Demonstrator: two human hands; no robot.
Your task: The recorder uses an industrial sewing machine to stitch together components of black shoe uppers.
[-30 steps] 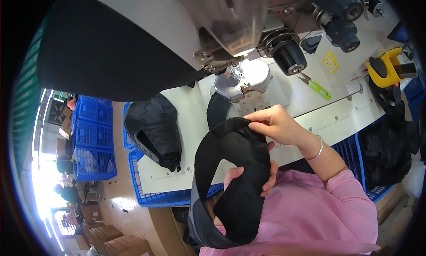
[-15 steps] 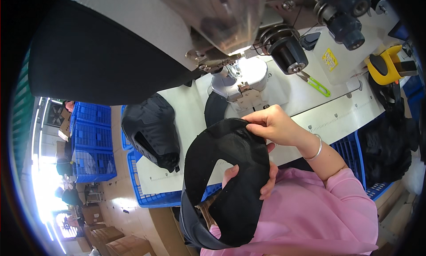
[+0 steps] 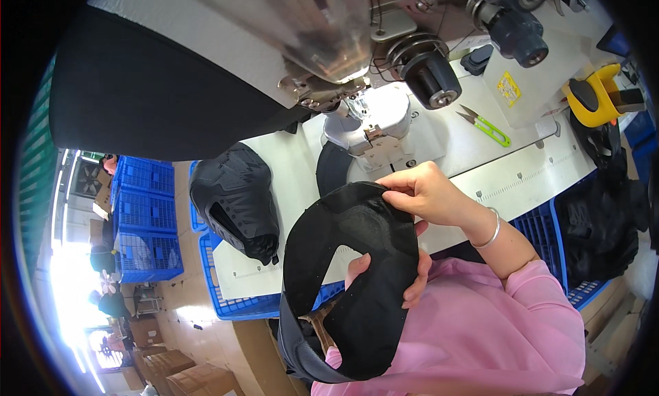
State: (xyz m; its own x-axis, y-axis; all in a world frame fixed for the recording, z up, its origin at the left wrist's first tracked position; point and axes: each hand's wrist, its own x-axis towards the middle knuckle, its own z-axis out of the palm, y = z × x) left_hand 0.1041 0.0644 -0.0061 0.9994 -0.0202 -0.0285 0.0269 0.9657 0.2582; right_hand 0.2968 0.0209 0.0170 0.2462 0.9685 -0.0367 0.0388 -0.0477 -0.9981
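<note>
A curved black shoe upper (image 3: 377,286), dark fabric with an opening in its middle, is held up in front of the sewing machine. At its top edge my right hand (image 3: 429,193) pinches the material between thumb and fingers. My left hand (image 3: 417,281) grips the upper from behind; its thumb shows in the opening and its fingers wrap the right edge, while the palm is hidden. Just beyond, a black curved piece (image 3: 333,169) lies beside the machine's sewing post (image 3: 367,132). Another black shoe upper (image 3: 237,204) rests on the table to the left.
Green-handled thread snips (image 3: 491,130) lie right of the post on the pale worktable (image 3: 515,187). A yellow-and-black holder (image 3: 596,101) stands at the far right. Blue baskets (image 3: 542,238) flank the table, with black pieces (image 3: 597,224) at right. Stacked blue crates (image 3: 145,217) stand left.
The view has shifted slightly, so the machine head sits a little farther left and up. Both hands keep the same grip on the shoe upper.
</note>
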